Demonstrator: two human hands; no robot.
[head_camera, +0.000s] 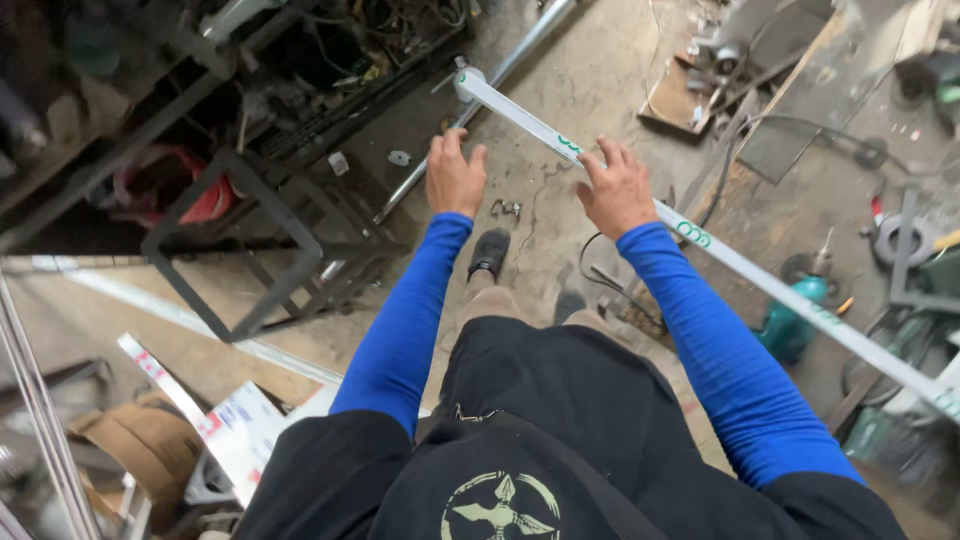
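long white metal bar (760, 282): lower-right end cut by frame edge | right hand (617, 190): palm hidden | dark shelving (150, 90), upper left: contents blurred

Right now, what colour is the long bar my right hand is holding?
White with green markings; the long bar shows best in the head view, gripped by the right hand.

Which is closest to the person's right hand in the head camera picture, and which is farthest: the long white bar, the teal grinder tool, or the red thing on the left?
1. Long white metal bar with green marks: under the right hand itself.
2. Teal power grinder: on the floor, lower right of the hand.
3. Red round object: far left, behind the dark metal frame.
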